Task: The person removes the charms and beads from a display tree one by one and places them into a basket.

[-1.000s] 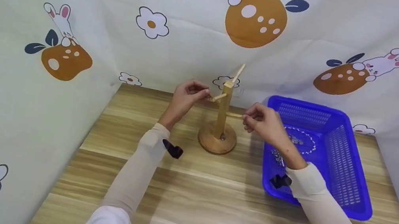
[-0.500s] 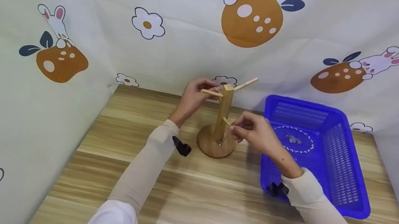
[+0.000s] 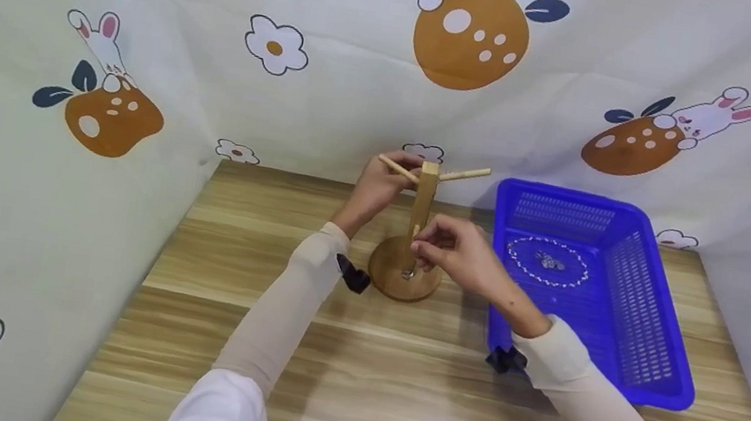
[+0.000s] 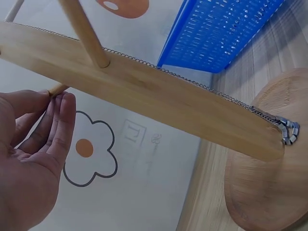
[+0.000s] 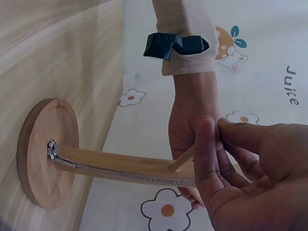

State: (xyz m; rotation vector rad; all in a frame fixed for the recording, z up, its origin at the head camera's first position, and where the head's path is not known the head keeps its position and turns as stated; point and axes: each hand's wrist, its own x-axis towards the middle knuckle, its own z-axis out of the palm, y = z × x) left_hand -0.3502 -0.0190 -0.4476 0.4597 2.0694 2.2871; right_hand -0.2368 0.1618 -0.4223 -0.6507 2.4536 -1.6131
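A wooden jewelry stand (image 3: 423, 203) with a round base (image 3: 384, 272) and several pegs stands upright on the table. My left hand (image 3: 379, 188) is behind its post at the upper left; in the left wrist view its fingertips pinch the end of a peg (image 4: 58, 90). With thumb and forefinger, my right hand (image 3: 463, 254) pinches a lower peg (image 5: 183, 160) that points toward me. A silver chain (image 4: 192, 85) hangs along the post, and its chunky linked end (image 5: 52, 150) lies on the base.
To the right is a blue plastic basket (image 3: 667, 317). In it lie a white beaded necklace (image 3: 585, 277), spread in a loop, and a small silvery heap (image 3: 550, 261). A patterned cloth wall (image 3: 330, 113) rises behind the table (image 3: 227, 240).
The stand has turned, its upper pegs swinging round and the lower peg coming to the front. My right hand has moved left and down with its peg; my left hand has moved right, behind the post.
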